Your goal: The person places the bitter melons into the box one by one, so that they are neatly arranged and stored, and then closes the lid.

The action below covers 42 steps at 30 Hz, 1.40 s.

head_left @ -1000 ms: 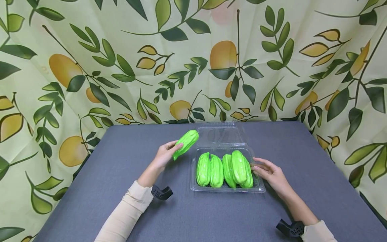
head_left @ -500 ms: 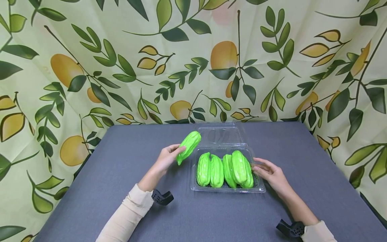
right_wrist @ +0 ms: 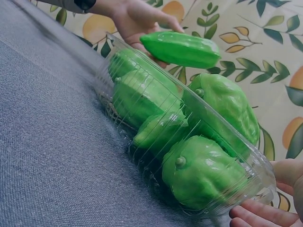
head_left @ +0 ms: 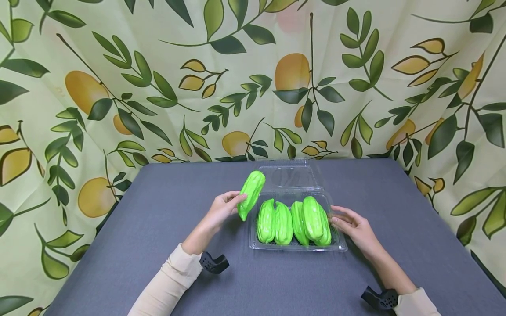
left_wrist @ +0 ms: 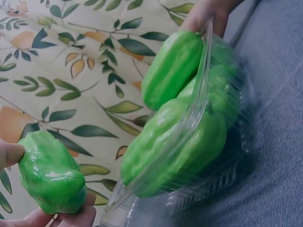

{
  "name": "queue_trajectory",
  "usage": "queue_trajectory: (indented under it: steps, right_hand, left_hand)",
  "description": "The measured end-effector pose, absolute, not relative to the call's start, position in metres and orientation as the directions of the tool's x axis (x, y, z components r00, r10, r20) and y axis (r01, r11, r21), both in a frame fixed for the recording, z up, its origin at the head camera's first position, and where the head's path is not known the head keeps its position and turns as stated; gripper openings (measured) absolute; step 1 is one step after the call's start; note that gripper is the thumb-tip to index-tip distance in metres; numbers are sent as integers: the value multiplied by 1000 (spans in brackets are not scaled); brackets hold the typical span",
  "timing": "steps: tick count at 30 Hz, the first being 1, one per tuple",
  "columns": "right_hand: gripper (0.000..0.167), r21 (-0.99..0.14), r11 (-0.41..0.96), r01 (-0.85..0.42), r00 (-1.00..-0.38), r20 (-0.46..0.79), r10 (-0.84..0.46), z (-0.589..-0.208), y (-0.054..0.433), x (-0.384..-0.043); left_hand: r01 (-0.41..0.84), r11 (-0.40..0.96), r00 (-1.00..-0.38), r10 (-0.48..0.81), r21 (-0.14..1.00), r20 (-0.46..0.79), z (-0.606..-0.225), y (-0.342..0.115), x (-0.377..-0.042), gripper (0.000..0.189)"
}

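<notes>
My left hand (head_left: 222, 211) holds a bright green, ridged bitter melon (head_left: 251, 193) between thumb and fingers, raised at the left side of a clear plastic clamshell container (head_left: 276, 247). The melon stands tilted, pointed end down. In the left wrist view the held melon (left_wrist: 52, 175) is seen end-on, apart from the container wall. Several similar bitter melons (head_left: 283, 224) lie side by side in the container, one of them (head_left: 312, 218) on top of others at the right. My right hand (head_left: 356, 230) holds the container's right edge, thumb and fingers around the rim in the right wrist view.
The container's transparent lid (head_left: 290, 175) is folded back flat behind it. A grey-blue cloth covers the table (head_left: 178, 184). A curtain (head_left: 245, 87) printed with leaves and fruit hangs behind. Black devices sit on the left wrist (head_left: 213, 262) and right wrist (head_left: 380, 298).
My left hand has moved a little right and toward the container with the bitter melon, which has turned more upright. The right hand and the container have stayed in place.
</notes>
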State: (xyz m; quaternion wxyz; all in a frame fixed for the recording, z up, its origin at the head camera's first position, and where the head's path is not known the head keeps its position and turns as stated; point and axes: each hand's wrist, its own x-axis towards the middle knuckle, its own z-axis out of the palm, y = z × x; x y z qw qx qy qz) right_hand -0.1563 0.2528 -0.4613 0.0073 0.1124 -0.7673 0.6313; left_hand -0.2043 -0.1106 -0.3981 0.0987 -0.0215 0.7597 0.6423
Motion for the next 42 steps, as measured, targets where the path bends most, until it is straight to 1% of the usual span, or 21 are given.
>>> queue_trajectory:
  steps: [18,23,30,35,42]
  right_hand:
    - [45,-966,187,-179,-975,150,-162,-461,252,-156]
    - [43,-970,153,-190,-972,164,-168,-461,252,-156]
    - [44,-963,195,-185,-974,154,-164,-461,253,-156]
    - [43,-966,183,-184,-974,154,-168,-460,253,-156]
    - [44,-966,187,-179,-976,150,-159,-461,253,-156]
  left_hand:
    - [-113,243,-981,126,963,-147,-402,-99,-194,41]
    - [-100,236,-981,142,967,-136,-401,-95,-192,43]
    - [-86,218,-977,170,972,-125,-397,-88,-191,44]
    - [-74,198,-978,177,977,-110,-397,-84,-191,43]
    - [-73,192,-970,214,979,-115,-394,-80,-190,48]
